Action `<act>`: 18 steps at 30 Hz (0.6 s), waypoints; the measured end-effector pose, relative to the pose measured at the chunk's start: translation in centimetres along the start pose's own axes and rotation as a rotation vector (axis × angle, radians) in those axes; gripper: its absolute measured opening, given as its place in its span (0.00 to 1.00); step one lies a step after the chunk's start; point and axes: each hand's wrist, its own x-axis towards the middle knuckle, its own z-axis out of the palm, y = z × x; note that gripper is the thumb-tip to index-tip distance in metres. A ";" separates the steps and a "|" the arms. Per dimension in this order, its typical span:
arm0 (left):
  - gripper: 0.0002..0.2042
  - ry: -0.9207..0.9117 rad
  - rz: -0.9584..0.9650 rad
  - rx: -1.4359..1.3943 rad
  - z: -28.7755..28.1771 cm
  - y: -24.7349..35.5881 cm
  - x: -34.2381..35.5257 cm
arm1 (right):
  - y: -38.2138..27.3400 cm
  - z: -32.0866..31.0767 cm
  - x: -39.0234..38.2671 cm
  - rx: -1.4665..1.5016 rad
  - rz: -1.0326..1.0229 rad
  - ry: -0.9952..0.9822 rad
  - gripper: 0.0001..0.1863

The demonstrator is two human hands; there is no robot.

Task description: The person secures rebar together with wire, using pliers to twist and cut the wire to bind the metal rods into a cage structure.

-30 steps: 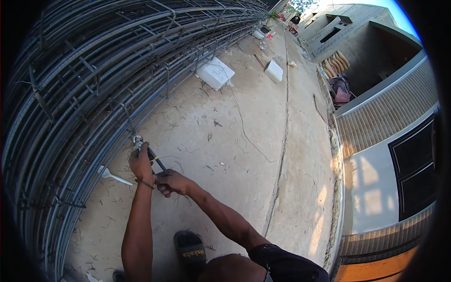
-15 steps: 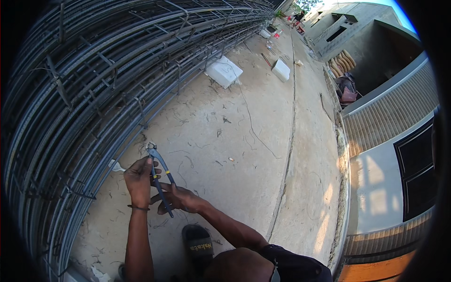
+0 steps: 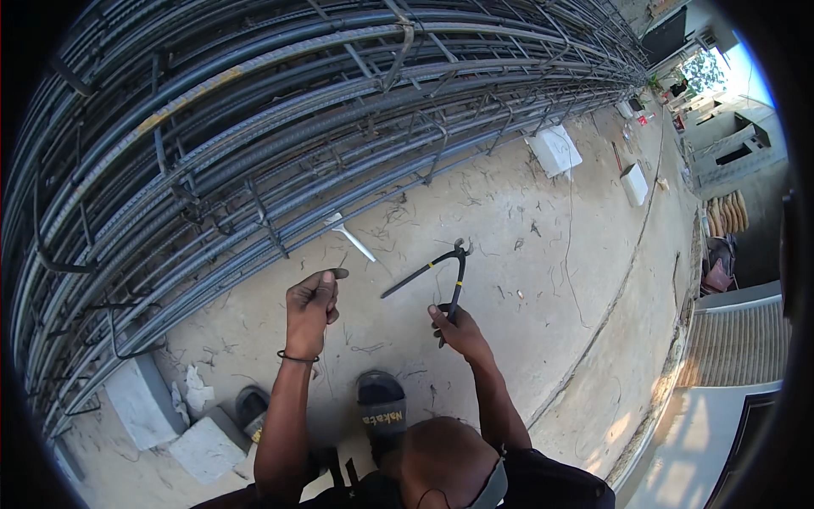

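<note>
My right hand grips one handle of black end-cutting pliers with yellow bands; the handles are spread wide and the jaws face away from me. My left hand is apart from the pliers, fingers curled and thumb against the index finger; whatever it may hold is too small to make out. Just beyond that hand a white plastic implement lies on the concrete floor beside a long stack of steel rebar cages. My sandalled foot shows below my hands.
White blocks lie at the lower left, more along the cages ahead. A thin wire runs across the floor, which has a long crack. Stacked tan sacks stand by a building at the right. A distant person is up the passage.
My hands have separated: the left let go of the pliers, while the right moved right with them as their handles opened wide. The view has turned toward the rebar cages.
</note>
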 end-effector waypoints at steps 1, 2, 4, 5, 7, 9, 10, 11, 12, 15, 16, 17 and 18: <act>0.11 0.036 -0.064 -0.175 -1.3 0.0 -0.9 | -1.0 0.8 0.4 -0.102 -0.128 0.044 0.32; 0.11 0.100 -0.027 -0.261 -1.9 -0.1 -1.7 | -2.1 1.9 0.6 -0.203 -0.260 0.080 0.30; 0.11 0.179 0.027 -0.437 -2.2 -0.5 -3.0 | -2.9 4.8 1.3 -0.385 -0.514 0.088 0.27; 0.11 0.225 0.060 -0.521 -2.1 -0.9 -3.6 | -2.8 6.3 1.7 -0.462 -0.646 0.081 0.25; 0.12 0.333 0.090 -0.640 -0.9 -0.8 -3.9 | -3.4 10.3 2.2 -0.358 -0.650 -0.347 0.20; 0.12 0.454 0.168 -0.684 -2.0 -1.3 -4.3 | -3.8 14.2 2.1 -0.452 -0.585 -0.523 0.16; 0.12 0.532 0.200 -0.687 -2.7 -0.6 -4.7 | -4.2 15.9 2.0 -0.510 -0.517 -0.464 0.12; 0.12 0.603 0.233 -0.689 -3.6 0.1 -5.1 | -4.2 16.9 2.1 -0.521 -0.550 -0.496 0.11; 0.12 0.673 0.236 -0.619 -4.7 0.6 -5.9 | -4.1 17.8 2.4 -0.527 -0.582 -0.522 0.10; 0.11 0.751 0.213 -0.346 -6.9 1.0 -7.7 | -4.0 19.2 2.1 -0.566 -0.695 -0.580 0.09; 0.11 0.789 0.205 -0.325 -7.1 0.6 -7.9 | -4.0 19.3 2.0 -0.582 -0.738 -0.594 0.09; 0.11 0.825 0.192 -0.291 -7.5 0.4 -8.0 | -3.5 19.6 2.3 -0.594 -0.794 -0.612 0.09; 0.12 0.854 0.177 -0.256 -7.9 0.1 -8.0 | -2.8 19.9 2.9 -0.605 -0.851 -0.622 0.09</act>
